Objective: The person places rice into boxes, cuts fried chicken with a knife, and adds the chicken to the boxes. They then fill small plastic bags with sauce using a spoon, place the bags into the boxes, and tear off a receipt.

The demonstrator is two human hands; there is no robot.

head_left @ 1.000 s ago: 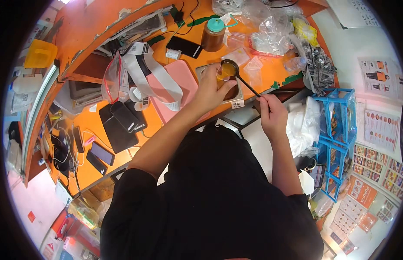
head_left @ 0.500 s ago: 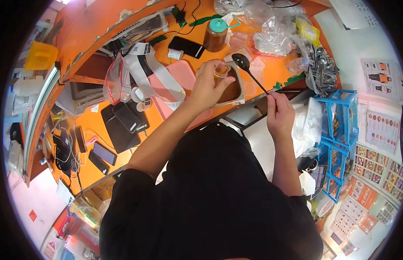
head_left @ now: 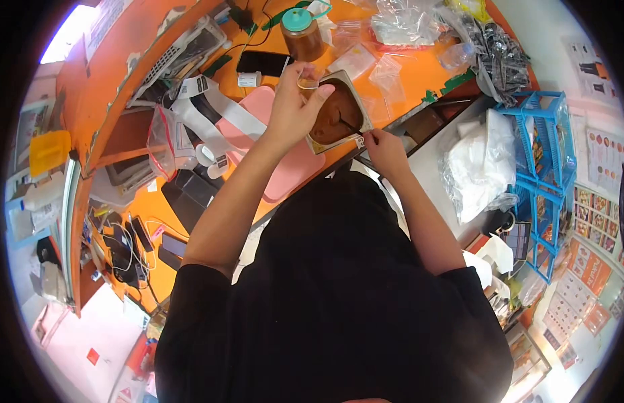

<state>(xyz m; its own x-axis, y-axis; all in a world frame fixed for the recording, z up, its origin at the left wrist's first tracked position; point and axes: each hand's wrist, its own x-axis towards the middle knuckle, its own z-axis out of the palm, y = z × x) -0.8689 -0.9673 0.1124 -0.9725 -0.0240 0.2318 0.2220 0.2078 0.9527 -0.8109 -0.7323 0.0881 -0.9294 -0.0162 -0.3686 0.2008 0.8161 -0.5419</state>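
Observation:
A small clear cup [head_left: 308, 83] is held between the thumb and fingers of my left hand [head_left: 297, 101], over the left edge of a rectangular container of brown sauce [head_left: 337, 111]. My right hand [head_left: 383, 149] is closed on the handle of a black ladle [head_left: 350, 125] at the container's right edge. The bowl of the ladle is sunk in the sauce and hidden. Left of the container lies a pink tray [head_left: 292, 176], partly behind my left forearm.
Behind the container stand a brown jar with a teal lid [head_left: 303, 37], a black phone [head_left: 261, 62] and a small white tub [head_left: 249, 79]. Plastic bags [head_left: 409, 25] lie at the back right. Blue racks [head_left: 540, 154] stand to the right.
The ladle has gone from above the container down into the sauce, and my right hand has moved left with it. My left hand has shifted left with the cup. The view has turned somewhat.

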